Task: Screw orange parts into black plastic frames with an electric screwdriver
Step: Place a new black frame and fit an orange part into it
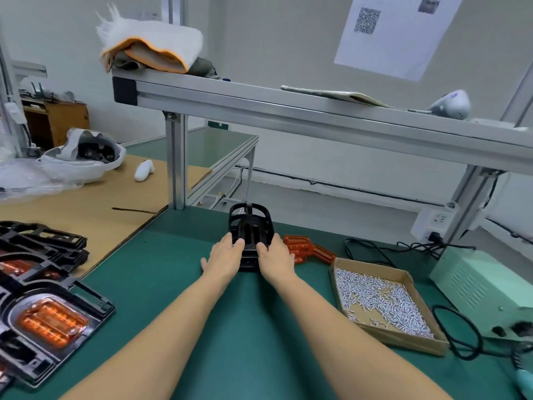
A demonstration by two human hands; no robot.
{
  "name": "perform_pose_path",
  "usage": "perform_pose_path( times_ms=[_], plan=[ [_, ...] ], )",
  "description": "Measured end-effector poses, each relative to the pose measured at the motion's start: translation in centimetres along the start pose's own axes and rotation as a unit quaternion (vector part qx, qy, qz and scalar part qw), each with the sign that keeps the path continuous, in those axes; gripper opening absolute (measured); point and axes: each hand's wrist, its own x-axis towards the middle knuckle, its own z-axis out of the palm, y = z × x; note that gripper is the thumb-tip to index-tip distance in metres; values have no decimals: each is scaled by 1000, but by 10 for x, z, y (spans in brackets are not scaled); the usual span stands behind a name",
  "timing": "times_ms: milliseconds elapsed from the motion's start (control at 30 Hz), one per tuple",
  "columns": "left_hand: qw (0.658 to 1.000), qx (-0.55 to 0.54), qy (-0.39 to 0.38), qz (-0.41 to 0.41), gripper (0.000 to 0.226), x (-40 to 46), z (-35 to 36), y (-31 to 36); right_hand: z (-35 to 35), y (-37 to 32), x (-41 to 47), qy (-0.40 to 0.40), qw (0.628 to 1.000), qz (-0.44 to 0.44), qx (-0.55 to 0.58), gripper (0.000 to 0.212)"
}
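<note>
The green bench [178, 284] is lying open between the finished frames [49, 316] at its left edge and the screw box [383, 304] on the right, while left hand [225, 255] and right hand [275, 255] are gripping a stack of black frames [249, 226] mid-bench, just beside orange parts [305, 248].

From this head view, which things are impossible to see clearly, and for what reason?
- Lower part of the black frames stack: hidden by the left hand and right hand.
- Electric screwdriver: cut off by the right edge.
- Screws in the cardboard tray: too small to tell apart.
</note>
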Motion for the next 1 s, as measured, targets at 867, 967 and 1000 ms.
perform_pose_path(
  times_ms=[867,967,1000],
  plan=[
    [912,-376,66,148,37,-148,49,7,-114,62,-115,28,815,89,572,39],
    [913,-384,13,136,28,-167,58,5,-132,76,-136,-13,832,57,552,18],
    [917,-376,-4,136,23,-172,59,5,-139,79,-144,-23,841,37,539,19]
  ],
)
